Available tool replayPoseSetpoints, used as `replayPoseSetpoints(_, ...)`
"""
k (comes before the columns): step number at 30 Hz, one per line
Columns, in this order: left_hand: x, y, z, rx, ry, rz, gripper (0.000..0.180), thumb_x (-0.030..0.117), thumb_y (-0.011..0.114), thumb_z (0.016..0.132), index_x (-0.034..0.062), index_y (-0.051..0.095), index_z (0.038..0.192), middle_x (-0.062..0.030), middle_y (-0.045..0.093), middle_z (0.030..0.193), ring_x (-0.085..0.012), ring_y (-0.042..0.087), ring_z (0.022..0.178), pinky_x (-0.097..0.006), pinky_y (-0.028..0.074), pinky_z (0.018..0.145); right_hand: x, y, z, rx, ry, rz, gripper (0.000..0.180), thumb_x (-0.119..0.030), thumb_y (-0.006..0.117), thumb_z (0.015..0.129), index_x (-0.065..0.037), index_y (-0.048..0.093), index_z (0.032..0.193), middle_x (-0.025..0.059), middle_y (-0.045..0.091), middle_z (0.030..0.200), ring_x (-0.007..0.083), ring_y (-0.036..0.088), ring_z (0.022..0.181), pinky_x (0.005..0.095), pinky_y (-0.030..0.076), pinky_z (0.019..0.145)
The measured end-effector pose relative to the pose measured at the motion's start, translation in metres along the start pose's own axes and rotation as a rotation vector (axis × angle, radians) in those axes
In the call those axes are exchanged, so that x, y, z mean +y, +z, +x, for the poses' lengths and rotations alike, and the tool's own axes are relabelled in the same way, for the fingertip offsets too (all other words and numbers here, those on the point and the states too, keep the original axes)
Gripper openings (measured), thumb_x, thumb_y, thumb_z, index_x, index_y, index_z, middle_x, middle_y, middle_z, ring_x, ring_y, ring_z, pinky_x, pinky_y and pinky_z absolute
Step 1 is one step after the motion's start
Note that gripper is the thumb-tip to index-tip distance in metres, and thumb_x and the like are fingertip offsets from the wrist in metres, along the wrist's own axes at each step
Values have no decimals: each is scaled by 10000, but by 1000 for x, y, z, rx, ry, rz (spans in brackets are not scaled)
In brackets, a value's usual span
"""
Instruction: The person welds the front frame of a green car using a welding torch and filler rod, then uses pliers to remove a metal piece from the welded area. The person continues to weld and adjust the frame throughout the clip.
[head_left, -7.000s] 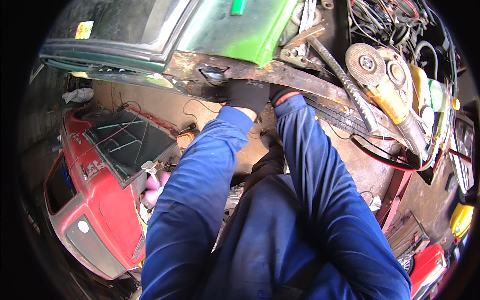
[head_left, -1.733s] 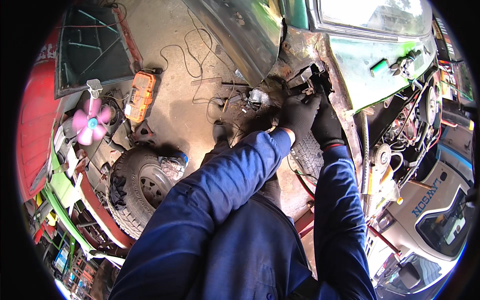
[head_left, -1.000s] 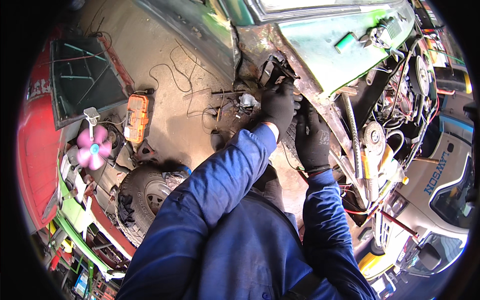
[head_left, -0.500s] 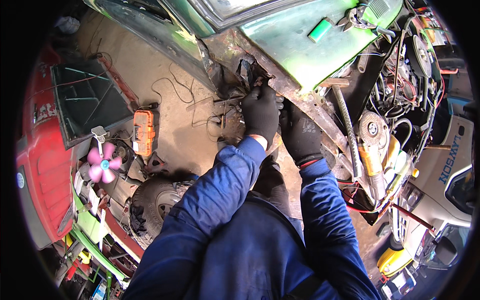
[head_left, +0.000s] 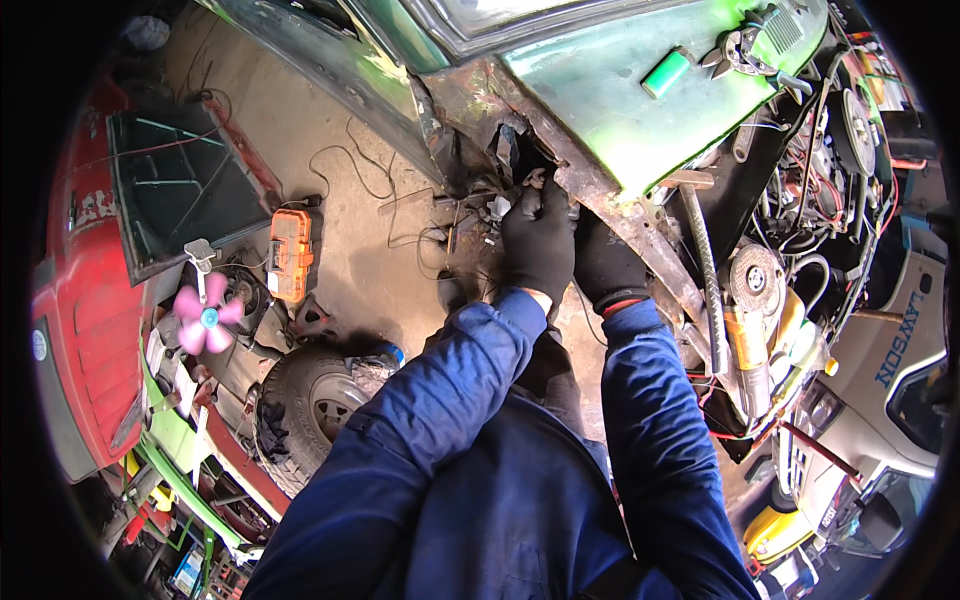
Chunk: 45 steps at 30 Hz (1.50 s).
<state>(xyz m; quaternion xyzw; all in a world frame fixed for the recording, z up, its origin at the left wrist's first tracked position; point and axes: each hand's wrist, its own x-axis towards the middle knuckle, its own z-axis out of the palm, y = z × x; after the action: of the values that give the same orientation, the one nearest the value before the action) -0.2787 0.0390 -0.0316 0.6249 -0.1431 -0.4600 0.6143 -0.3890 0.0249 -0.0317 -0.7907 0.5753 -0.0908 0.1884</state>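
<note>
In a black glove, my left hand [head_left: 537, 243] reaches up to the rusted lower corner [head_left: 540, 165] of the green vehicle body. Its fingers are closed at a small ragged brownish piece too unclear to name. Close beside it, my right hand [head_left: 610, 265], also gloved in black, is tucked against the rusty metal edge [head_left: 640, 235]; its fingers are mostly hidden. Torn, rusted sheet metal with a dark hole [head_left: 508, 150] lies just beyond my left fingertips.
On the green panel [head_left: 620, 120] rest a green cylinder [head_left: 666, 73] and metal snips [head_left: 740, 52]. To the right are a hammer [head_left: 701, 260] and an angle grinder [head_left: 750, 330]. Left are an orange case [head_left: 290, 255], a wheel [head_left: 305, 405], a pink fan [head_left: 208, 313] and loose cables [head_left: 375, 170].
The whole view has shifted slightly, with the car body now further right. My left hand stays at the rusted corner, and my right hand has slipped further behind it and the metal edge.
</note>
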Motion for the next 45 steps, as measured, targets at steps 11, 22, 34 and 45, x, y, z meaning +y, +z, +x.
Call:
replayPoseSetpoints(11,20,-2,-3,-64,-15,25,345,311,619,1127,-10,725,1057,-75,729,849,-172,677,758,-351,550,721,5,-7,-6,-104,-58,-59,562,-340,664,1037,-109,493,1520,251,739,1276,484,736,1076,584,583,875)
replayPoseSetpoints(22,21,4,-3,30,300,147,292,247,663,1087,-33,743,1080,-254,753,970,-417,746,899,-449,569,772,-7,-9,-2,-57,-25,-32,463,-290,740,960,-50,696,1354,245,748,1161,451,711,1109,531,565,926)
replayPoseSetpoints(34,17,8,1,44,259,136,298,250,676,1067,-25,727,965,-225,739,831,-372,740,752,-445,536,670,5,0,3,36,-57,-49,372,-326,675,1035,-46,702,1279,255,758,1164,466,734,1068,555,571,923)
replayPoseSetpoints(45,33,-12,-11,-42,410,231,182,141,652,1075,-23,703,1133,-143,690,851,-201,637,743,-387,508,708,0,6,6,206,-177,25,242,-219,650,1076,-8,728,1166,247,739,1056,446,727,974,536,571,854)
